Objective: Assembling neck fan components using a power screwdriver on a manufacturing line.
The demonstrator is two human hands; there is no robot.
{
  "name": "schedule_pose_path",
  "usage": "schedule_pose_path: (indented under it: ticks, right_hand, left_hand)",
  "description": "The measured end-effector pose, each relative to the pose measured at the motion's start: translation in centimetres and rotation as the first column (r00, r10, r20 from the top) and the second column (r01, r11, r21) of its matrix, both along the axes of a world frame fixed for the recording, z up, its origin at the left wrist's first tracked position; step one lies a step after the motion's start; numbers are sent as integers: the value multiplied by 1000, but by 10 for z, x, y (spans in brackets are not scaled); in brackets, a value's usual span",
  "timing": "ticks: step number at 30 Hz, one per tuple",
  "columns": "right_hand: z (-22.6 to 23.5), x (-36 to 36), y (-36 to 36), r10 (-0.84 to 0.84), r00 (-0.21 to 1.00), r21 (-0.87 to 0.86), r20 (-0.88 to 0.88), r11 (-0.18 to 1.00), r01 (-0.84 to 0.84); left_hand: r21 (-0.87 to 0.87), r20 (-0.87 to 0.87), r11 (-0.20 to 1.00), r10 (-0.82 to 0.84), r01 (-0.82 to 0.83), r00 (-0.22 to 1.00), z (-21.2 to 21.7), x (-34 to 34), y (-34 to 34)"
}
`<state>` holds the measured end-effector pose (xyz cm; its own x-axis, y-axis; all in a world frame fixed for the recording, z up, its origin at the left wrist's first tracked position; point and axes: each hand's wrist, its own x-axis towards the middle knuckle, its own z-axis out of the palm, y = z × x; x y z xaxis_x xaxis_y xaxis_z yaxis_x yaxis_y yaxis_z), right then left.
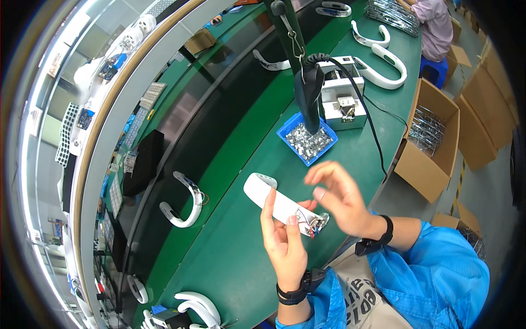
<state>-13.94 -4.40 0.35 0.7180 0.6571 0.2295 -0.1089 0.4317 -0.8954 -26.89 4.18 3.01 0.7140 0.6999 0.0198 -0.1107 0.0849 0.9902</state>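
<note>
My left hand (283, 249) holds a white curved plastic housing (271, 200), thumb and fingers gripping its near end. At that end thin wires and small metal parts (314, 222) are exposed. My right hand (342, 203) is raised just right of the housing, its fingers apart from the thumb and nothing visible between them. Beyond both hands stands a blue tray (292, 149) full of small metal pieces. A black powered screwdriver (308, 96) hangs over it from a hook, and its tip hides part of the tray.
A grey metal device (342, 96) stands behind the tray, near a black cable (370, 123). Similar white curved housings lie on the green belt (186, 205) and far bench (392, 71). Cardboard boxes (424, 170) with metal rods stand at right. Another person (435, 27) sits at far right.
</note>
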Motion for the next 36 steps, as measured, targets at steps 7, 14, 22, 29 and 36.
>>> schedule_pose_path:
  ticks: [7, 14, 22, 29, 36]
  right_hand:
    - [16, 80, 14, -495, 779, 94, 386, 861, 501]
    - [37, 121, 35, 183, 955, 34, 233, 980, -196]
    - [34, 181, 3, -134, 946, 172, 296, 981, 85]
    - [19, 212, 10, -142, 959, 186, 245, 978, 98]
    - [9, 225, 19, -211, 922, 72, 323, 978, 198]
  left_hand:
    - [36, 36, 999, 24, -25, 999, 6, 5, -13]
    - [-16, -18, 1000, -18, 18, 1000, 14, 5, -9]
    - [-17, -69, 1000, -4, 3, 998, 17, 5, -4]
    - [5, -68, 1000, 17, -17, 998, 13, 22, -9]
    - [-6, -94, 1000, 6, -7, 996, 16, 22, -10]
